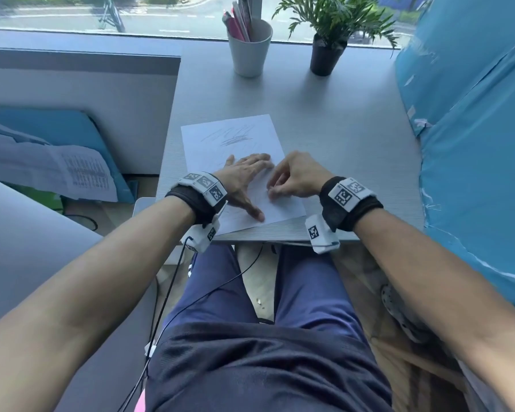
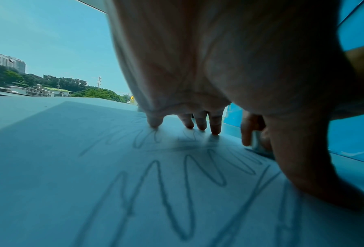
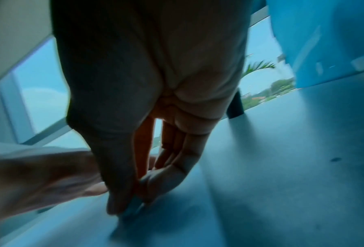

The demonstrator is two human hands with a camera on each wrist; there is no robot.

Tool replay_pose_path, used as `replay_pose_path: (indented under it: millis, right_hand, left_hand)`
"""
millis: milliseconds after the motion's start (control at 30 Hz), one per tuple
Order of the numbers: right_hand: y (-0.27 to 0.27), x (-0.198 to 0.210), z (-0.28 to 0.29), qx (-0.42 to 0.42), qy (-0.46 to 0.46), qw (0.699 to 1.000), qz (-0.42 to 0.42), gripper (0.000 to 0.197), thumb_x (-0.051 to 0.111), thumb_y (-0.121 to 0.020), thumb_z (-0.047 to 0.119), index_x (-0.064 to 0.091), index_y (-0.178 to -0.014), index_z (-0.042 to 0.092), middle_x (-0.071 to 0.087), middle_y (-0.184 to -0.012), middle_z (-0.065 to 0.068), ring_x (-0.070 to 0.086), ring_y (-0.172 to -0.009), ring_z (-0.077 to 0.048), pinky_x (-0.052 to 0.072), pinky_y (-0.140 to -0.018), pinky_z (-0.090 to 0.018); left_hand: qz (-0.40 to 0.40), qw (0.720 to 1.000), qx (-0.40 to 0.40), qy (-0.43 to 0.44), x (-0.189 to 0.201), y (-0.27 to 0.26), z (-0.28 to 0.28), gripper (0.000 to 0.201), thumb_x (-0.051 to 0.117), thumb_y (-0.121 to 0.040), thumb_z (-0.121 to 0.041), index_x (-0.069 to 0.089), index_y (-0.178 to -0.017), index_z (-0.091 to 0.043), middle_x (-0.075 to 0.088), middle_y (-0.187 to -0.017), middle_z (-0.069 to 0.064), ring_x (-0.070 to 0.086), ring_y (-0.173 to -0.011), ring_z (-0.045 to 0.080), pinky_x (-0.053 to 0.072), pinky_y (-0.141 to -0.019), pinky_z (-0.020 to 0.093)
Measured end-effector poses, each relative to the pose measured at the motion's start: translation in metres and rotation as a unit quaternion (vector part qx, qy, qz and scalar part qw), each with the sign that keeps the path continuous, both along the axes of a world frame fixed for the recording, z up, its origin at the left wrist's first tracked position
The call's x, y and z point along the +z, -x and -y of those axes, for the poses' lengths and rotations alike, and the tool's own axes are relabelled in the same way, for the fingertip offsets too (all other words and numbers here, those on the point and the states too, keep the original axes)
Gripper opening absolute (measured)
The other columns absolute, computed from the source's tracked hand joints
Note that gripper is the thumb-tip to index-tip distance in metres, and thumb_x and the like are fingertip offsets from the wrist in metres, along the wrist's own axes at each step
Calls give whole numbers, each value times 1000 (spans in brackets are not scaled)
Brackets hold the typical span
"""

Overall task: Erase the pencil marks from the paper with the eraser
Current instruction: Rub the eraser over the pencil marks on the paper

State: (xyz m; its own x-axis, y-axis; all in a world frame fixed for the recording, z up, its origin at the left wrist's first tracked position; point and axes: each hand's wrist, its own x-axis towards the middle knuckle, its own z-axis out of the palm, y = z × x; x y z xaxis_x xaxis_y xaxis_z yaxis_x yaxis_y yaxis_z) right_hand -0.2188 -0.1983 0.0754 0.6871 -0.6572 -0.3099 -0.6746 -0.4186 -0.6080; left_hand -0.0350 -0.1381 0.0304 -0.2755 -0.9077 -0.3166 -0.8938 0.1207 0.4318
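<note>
A white sheet of paper [image 1: 229, 138] with grey pencil scribbles [image 1: 235, 138] lies on the grey desk [image 1: 339, 129] near its front edge. My left hand [image 1: 244, 179] lies flat on the sheet, its straight fingers and thumb spread and pressing it down. Zigzag pencil marks [image 2: 172, 180] run under that palm in the left wrist view. Beside it on the right, my right hand [image 1: 292, 176] pinches a small eraser [image 3: 134, 207] between thumb and fingers, its end down on the paper [image 3: 92, 225]. The eraser [image 2: 259, 145] also shows past my left thumb.
At the back of the desk stand a white cup [image 1: 249, 52] of pens and a potted plant [image 1: 327, 49] in a black pot. Blue wrapped material [image 1: 473, 144] lines the right side. Papers [image 1: 57, 171] lie lower left, beyond the desk edge.
</note>
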Motion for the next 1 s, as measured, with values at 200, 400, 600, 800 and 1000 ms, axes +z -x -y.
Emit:
replay_pose_path:
  millis: [200,400,600,800,1000]
  right_hand:
    - [1,-3,-8,-4,0,1000,2,9,81,-74,15,78,-81,17,66,-62,10,56,-46,10,43,-52,-9]
    - [6,0,9,-64,25,998,14,12,82,-73,16,79,-84,16,71,-66,5,59,-52,4,45,-52,-8]
    - [9,-2,14,-66,22,997,26,12,83,-72,17,79,-84,17,72,-67,5,62,-54,2,47,-59,-16]
    - [9,-2,12,-24,-17,1000,6,12,83,-73,15,79,-84,16,73,-68,0,63,-55,-4,50,-57,-18]
    - [8,1,4,33,-45,998,-14,11,82,-74,11,79,-83,15,72,-66,-1,61,-52,-6,50,-54,-17]
  left_hand:
    - [3,1000,-1,3,-1,0,0,132,87,-54,-67,17,-158,-23,3,-167,-4,2,-154,14,-5,-119,63]
    - [13,1000,-6,-9,-1,2,0,130,87,-55,-65,17,-158,-27,1,-168,-5,-3,-154,13,-6,-118,64]
    - [11,1000,-9,-14,-1,1,2,131,87,-55,-65,15,-158,-28,-1,-168,-6,-5,-153,13,-8,-117,64]
    - [13,1000,-13,-13,0,1,1,130,87,-56,-64,15,-158,-29,-1,-168,-6,-6,-153,13,-8,-117,63]
    - [12,1000,-13,-13,1,0,-2,129,87,-57,-64,15,-159,-28,-2,-168,-6,-6,-153,12,-8,-117,63]
